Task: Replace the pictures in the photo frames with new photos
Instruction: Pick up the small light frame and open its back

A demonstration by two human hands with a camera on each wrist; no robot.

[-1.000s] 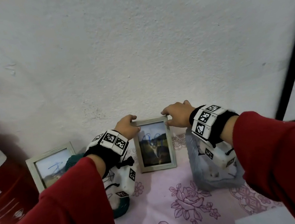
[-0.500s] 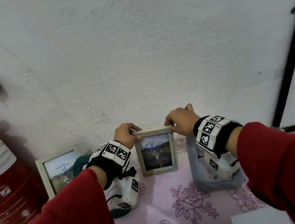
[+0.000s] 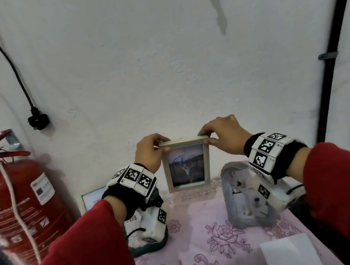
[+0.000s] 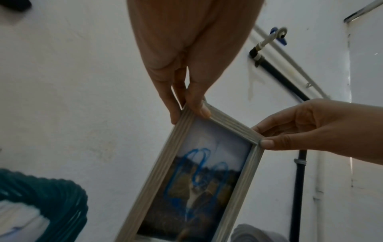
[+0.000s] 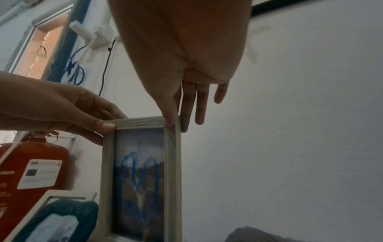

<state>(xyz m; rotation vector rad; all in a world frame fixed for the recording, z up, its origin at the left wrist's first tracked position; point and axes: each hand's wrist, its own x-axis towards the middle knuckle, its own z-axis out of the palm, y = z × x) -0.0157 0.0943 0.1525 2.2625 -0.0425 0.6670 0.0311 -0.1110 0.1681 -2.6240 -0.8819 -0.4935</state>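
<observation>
- Head view: a grey wooden photo frame (image 3: 186, 164) stands upright on a pink flowered tablecloth (image 3: 201, 239), close to a white wall (image 3: 158, 65). The left hand (image 3: 150, 154) pinches its upper left corner, thumb on the front and fingers over the top. The right hand (image 3: 225, 139) pinches the upper right corner the same way. A picture (image 3: 187, 167) with blue scribbles sits in the frame. A red fire extinguisher (image 3: 12, 205) stands at the left, a second frame (image 3: 92, 198) shows behind the left wrist, and a grey object (image 3: 237, 193) sits under the right wrist. A white sheet (image 3: 289, 254) lies at the near right.
- Left wrist view: the left hand (image 4: 186, 68) has thumb and fingers clamped on the frame (image 4: 165, 163) corner; the right hand (image 4: 315, 127) holds the other top corner. A teal frame (image 4: 41, 199) shows at lower left.
- Right wrist view: the right hand's (image 5: 182, 65) thumb presses the frame (image 5: 173, 163) front, fingers behind it. The left hand (image 5: 58, 111) grips the opposite corner.
</observation>
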